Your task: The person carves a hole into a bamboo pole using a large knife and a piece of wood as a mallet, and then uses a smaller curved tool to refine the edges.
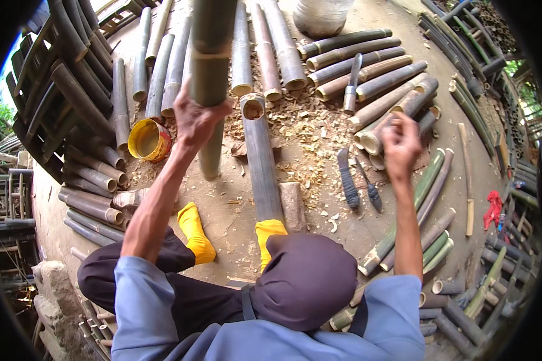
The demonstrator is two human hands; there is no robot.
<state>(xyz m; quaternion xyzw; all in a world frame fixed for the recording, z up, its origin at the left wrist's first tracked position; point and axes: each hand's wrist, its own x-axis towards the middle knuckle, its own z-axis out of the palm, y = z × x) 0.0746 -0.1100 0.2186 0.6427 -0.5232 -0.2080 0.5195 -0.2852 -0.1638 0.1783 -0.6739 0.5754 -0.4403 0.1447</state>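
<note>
My left hand [196, 120] is wrapped round a thick bamboo tube [214, 66], which stands upright and runs out of the top of the view. Its lower part shows beneath my wrist. To the right, my right hand [401, 144] is raised with its fingers curled, somewhat smeared by motion, over the near end of a pile of bamboo tubes [376, 117]. Whether anything is in those fingers I cannot make out. Between my arms a notched bamboo tube [264, 162] slants away from my yellow-socked foot [268, 231], its open end far from me.
Two dark-handled tools [347, 180] lie on the chip-strewn ground. A knife [351, 84] rests by the bamboo rows. A yellow bucket [149, 139] is at left, a cloudy plastic container [321, 17] at the far side. Stacked bamboo frames [60, 96] rise at left; green bamboo [430, 180] lies at right.
</note>
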